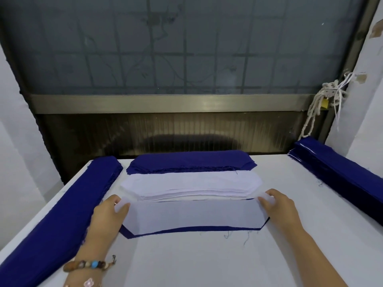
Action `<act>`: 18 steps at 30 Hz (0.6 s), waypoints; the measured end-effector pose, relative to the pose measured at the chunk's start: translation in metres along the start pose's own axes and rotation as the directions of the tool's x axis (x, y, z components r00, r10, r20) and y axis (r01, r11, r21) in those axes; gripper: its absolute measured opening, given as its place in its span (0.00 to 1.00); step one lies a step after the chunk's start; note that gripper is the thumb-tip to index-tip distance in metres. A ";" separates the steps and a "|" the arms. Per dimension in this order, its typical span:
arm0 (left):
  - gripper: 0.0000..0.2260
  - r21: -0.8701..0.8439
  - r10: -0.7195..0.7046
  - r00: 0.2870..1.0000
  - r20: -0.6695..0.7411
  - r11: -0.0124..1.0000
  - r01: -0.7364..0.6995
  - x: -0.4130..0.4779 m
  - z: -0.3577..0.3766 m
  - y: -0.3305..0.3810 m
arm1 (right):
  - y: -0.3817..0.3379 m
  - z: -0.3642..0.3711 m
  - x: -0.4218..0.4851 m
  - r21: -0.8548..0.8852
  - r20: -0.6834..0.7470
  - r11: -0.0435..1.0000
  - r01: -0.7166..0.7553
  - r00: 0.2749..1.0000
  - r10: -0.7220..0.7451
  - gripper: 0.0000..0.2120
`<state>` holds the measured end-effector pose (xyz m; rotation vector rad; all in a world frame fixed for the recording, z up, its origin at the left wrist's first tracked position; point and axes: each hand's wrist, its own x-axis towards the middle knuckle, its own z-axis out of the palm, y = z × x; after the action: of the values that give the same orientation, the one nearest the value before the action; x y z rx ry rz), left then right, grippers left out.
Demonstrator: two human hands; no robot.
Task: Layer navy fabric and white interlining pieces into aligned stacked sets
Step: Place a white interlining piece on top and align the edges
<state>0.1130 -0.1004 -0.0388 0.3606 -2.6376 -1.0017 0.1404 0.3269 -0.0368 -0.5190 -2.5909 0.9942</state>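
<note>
Single interlining piece (192, 216) lies on a navy piece (126, 232), just in front of the white interlining stack (190, 183), long axis left-right, parallel to the stack. Left hand (107, 212) pinches its left end, right hand (277, 206) its right end.

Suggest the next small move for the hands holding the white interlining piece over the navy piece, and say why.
Probably draw the interlining piece slightly nearer, then lay its ends flat. The left hand and right hand pinch its far corners, and the navy piece beneath shows a wider border near than far.
</note>
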 end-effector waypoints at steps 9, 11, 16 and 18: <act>0.07 0.045 -0.046 0.999 -0.001 0.998 0.046 -0.003 -0.002 -0.004 | -0.002 0.004 -0.002 -0.071 -0.019 0.997 0.009 1.000 -0.011 0.07; 0.06 0.026 -0.063 0.998 0.019 0.998 0.063 -0.003 -0.004 -0.003 | -0.002 0.004 -0.003 -0.061 -0.023 0.998 0.024 0.999 -0.025 0.06; 0.07 0.031 -0.012 0.998 0.058 0.999 0.010 -0.003 0.002 0.002 | 0.001 0.002 -0.005 -0.079 -0.060 0.995 0.056 0.996 -0.061 0.01; 0.08 0.027 0.026 0.997 0.079 0.999 -0.028 -0.005 0.006 0.003 | 0.000 0.000 -0.005 -0.097 -0.070 0.994 0.043 0.996 -0.049 0.03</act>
<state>0.1148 -0.0933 -0.0419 0.2972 -2.7211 -0.9911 0.1446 0.3248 -0.0378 -0.5068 -2.5834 0.8252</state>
